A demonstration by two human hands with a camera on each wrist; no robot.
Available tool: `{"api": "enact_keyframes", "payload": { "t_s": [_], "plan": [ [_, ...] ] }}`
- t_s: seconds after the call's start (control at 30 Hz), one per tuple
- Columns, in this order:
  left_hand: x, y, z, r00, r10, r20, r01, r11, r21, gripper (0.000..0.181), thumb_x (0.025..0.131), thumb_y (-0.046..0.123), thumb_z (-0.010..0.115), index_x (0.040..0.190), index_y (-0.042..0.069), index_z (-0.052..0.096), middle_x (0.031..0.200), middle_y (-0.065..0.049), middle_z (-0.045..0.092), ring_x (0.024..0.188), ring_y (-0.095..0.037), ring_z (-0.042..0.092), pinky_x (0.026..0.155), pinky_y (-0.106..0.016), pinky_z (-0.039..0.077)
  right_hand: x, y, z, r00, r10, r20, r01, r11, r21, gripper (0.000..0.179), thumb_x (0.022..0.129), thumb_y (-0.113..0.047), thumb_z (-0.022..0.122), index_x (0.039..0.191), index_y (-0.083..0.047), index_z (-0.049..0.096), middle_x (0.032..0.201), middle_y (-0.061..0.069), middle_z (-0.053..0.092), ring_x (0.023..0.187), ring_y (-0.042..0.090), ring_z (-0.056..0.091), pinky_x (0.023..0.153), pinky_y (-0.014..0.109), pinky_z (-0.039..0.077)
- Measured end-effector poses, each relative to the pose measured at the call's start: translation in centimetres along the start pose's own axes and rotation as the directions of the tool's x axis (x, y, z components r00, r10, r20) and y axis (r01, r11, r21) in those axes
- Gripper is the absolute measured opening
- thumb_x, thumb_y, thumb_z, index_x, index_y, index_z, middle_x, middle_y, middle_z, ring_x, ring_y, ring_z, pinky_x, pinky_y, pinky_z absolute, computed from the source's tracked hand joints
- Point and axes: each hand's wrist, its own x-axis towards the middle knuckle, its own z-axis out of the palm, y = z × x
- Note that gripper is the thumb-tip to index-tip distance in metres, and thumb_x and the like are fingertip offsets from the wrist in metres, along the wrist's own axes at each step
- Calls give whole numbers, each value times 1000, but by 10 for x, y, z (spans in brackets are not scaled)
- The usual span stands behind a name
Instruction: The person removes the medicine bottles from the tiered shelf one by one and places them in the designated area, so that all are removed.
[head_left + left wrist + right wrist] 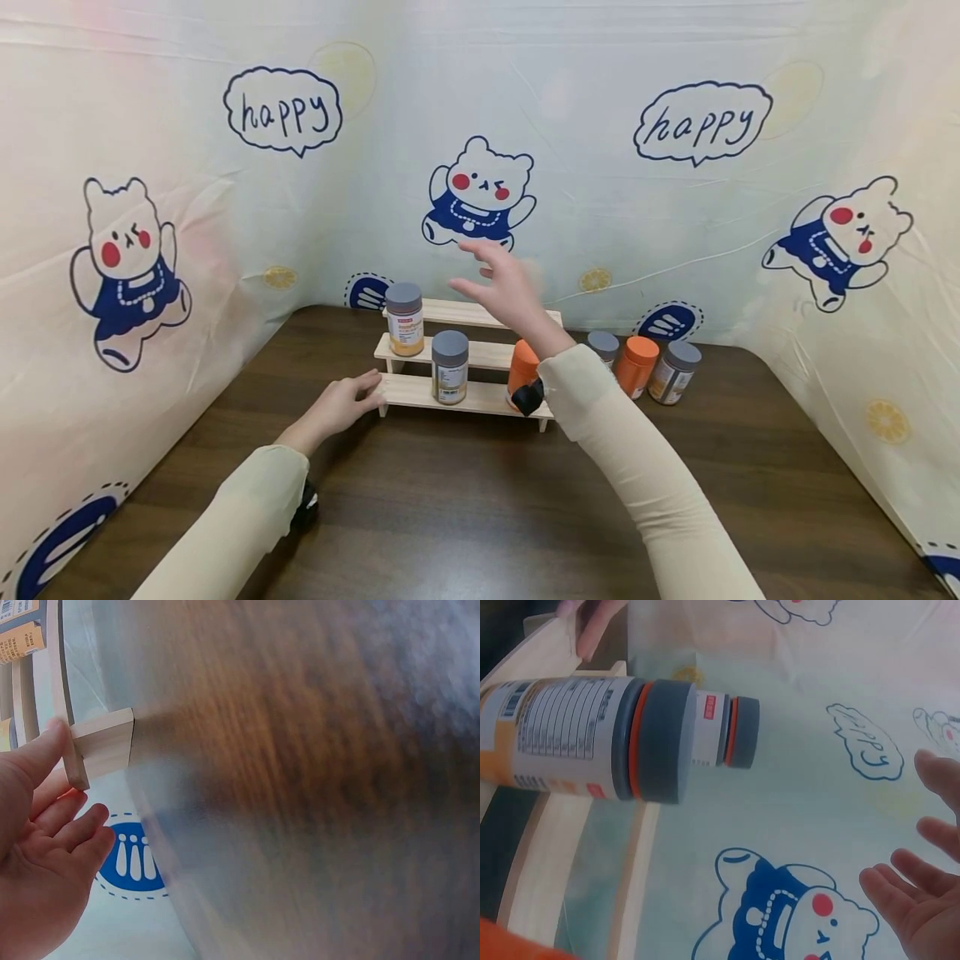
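Observation:
A three-step wooden display stand [408, 392] stands on the table. My left hand [341, 408] pinches the left end of its lowest step, thumb on one face and a finger on the other, as the left wrist view shows. Above the stand, my right hand [498, 287] is raised in the air with fingers spread, touching nothing. A grey-lidded bottle [450, 367] stands on the lowest step. Another grey-lidded bottle [406, 321] is on the middle step at the left. On the right of the lowest step, an orange bottle [522, 367] is partly hidden by my right wrist.
Right of the stand, an orange bottle [637, 367] stands on the dark wooden table [465, 508] between two grey-lidded bottles, one at the right [675, 372] and one partly behind my sleeve [602, 344]. A printed cloth [577, 150] encloses the table's back and sides.

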Motion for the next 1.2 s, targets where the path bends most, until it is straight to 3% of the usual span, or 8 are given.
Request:
{"api": "enact_keyframes", "payload": {
  "t_s": [0.37,0.73,1.2],
  "plan": [
    [0,-1,0,1000,0,-7,0,1000,3,52,92,26,58,133,-3,46,139,-21,38,125,-39,35,99,-53,29,16,5,39,998,-7,70,12,998,-65,54,83,-27,70,131,-10,51,132,3,48,120,14,43,92,25,42],
    [1,-3,1,1000,18,-13,-18,1000,6,50,92,24,58,132,-4,47,138,-22,39,124,-40,36,99,-53,29,19,13,73,991,57,120,-44,993,-109,53,83,-29,69,130,-11,52,131,4,49,118,15,44,89,24,43],
    [0,-3,1,1000,20,-16,-20,1000,1,50,92,24,58,132,-4,47,138,-22,39,124,-40,37,99,-54,29,20,13,94,986,97,135,-80,989,-124,49,85,-27,68,129,-13,54,131,6,48,117,18,46,93,31,41]
  ]
}}
